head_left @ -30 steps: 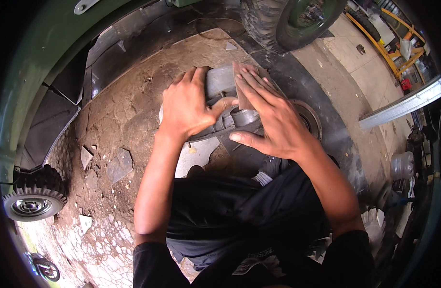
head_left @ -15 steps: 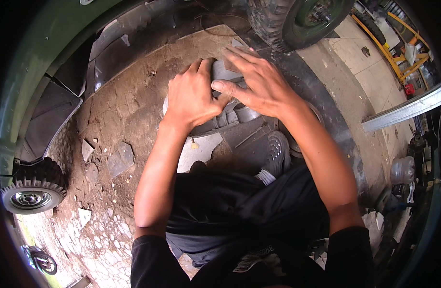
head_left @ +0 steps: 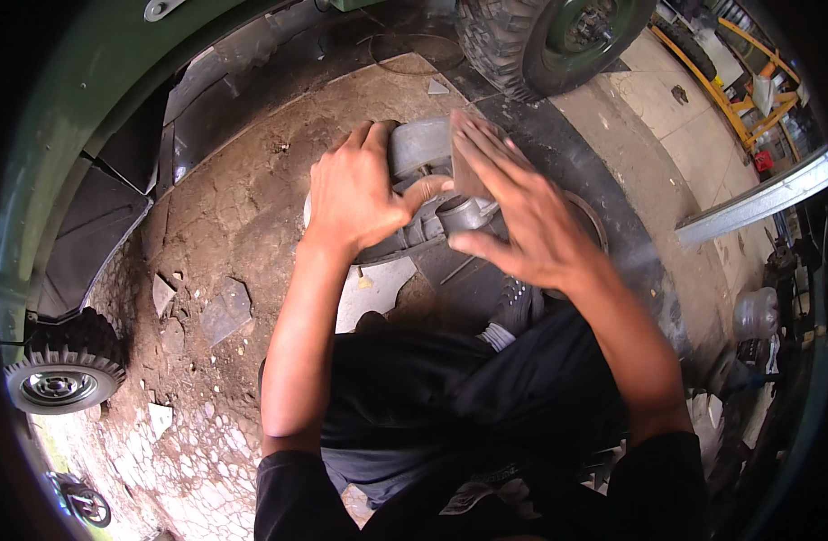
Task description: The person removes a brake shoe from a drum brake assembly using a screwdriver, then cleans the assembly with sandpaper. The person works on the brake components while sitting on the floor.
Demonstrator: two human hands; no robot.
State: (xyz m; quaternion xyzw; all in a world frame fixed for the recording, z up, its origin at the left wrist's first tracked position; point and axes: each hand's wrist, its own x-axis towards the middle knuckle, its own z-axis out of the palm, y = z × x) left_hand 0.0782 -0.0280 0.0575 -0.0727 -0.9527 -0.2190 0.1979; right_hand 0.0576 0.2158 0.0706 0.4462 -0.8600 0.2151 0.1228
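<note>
A grey cast-metal housing (head_left: 420,147) with a rounded rim, ribs and a short round tube lies on the ground before my knees. My left hand (head_left: 353,194) grips its left side, fingers curled over the far edge and thumb laid across the inner part. In my right hand (head_left: 536,216) is a brownish square of sandpaper (head_left: 466,169), held under the straightened fingers at the housing's right side. The right thumb stands apart, near the round tube. Those right fingers are slightly smeared by motion, and both hands cover parts of the housing.
A large knobby tyre (head_left: 522,54) on a green wheel stands beyond the housing. Green bodywork (head_left: 62,117) curves along the left, with a smaller wheel (head_left: 62,374) below it. Broken tile pieces (head_left: 226,309) lie on the dirt. A metal beam (head_left: 757,203) juts in at right.
My right hand has moved right and toward me with the sandpaper, uncovering the round tube. The left hand keeps its grip on the housing.
</note>
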